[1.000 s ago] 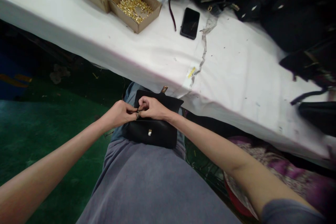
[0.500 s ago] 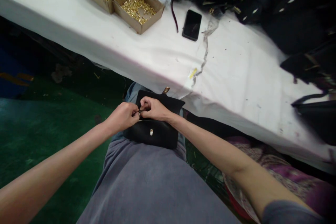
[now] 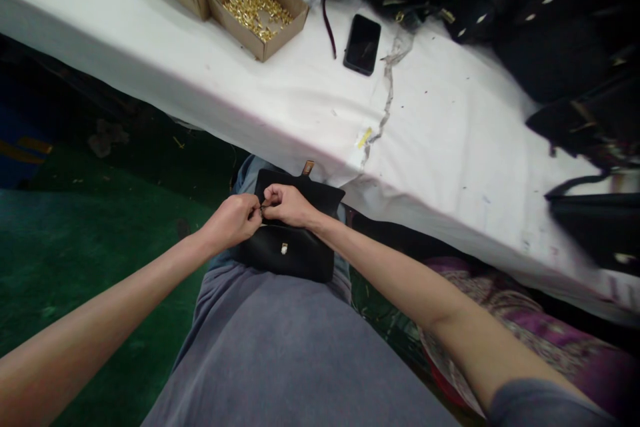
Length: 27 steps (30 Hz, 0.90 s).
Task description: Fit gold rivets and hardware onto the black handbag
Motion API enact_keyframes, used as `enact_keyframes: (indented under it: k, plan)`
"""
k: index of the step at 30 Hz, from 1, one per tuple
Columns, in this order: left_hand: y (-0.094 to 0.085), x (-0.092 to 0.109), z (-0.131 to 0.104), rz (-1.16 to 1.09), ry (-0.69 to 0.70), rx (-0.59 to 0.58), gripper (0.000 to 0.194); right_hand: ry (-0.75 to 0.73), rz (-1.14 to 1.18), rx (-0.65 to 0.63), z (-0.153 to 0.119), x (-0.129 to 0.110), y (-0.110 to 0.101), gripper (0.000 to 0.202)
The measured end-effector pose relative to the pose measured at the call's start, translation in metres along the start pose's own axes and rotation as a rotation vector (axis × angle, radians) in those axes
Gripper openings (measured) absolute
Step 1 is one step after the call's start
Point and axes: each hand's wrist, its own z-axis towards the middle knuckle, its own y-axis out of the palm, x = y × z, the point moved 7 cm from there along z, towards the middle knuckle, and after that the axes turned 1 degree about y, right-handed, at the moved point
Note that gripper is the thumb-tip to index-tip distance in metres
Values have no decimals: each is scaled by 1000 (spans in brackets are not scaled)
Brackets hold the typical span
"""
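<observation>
A: Item one, nearest: the lap, in grey cloth (image 3: 280, 347). What rests on it?

B: A small black bag (image 3: 287, 250), lying on the knees just below the table's near edge, a pale clasp on its front and a brown-gold tab standing at its top edge.

A: The hands?

B: Left hand (image 3: 233, 220) and right hand (image 3: 285, 205) meet knuckle to knuckle at the bag's upper left. Both are curled tight, fingertips pinched together on something small at the bag's flap; what the piece is cannot be told.

A: Below and left?

B: Green floor (image 3: 75, 240). To the right, under the table, a purple patterned cloth (image 3: 525, 327).

A: Next out?

B: The table (image 3: 280, 100), covered in white, with a grey streak and a yellow scrap near its front edge.

A: On it?

B: A black phone (image 3: 362, 44), face up, a dark cord just left of it. Farther left, two open cardboard boxes (image 3: 257, 10) side by side and touching, both holding small gold metal pieces (image 3: 255, 7).

A: Farthest?

B: A heap of black bags (image 3: 525, 13) along the back and right, gold fittings showing.
</observation>
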Motion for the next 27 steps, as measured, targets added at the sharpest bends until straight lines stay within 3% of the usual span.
enact_keyframes:
  k: [4, 14, 21, 27]
  plan:
    - [-1, -18, -1, -122, -145, -101, 20, -9, 4, -40, 3, 2, 1, 41]
    - [-8, -21, 3, -77, -253, -256, 29, -36, -120, -126, 6, -7, 9, 37]
    - [-9, -10, 1, -28, -254, -227, 25, -44, -167, -157, -3, -17, 12, 40]
    - [-10, 0, -3, 15, -166, -101, 22, -69, -127, -118, -8, -21, 12, 36]
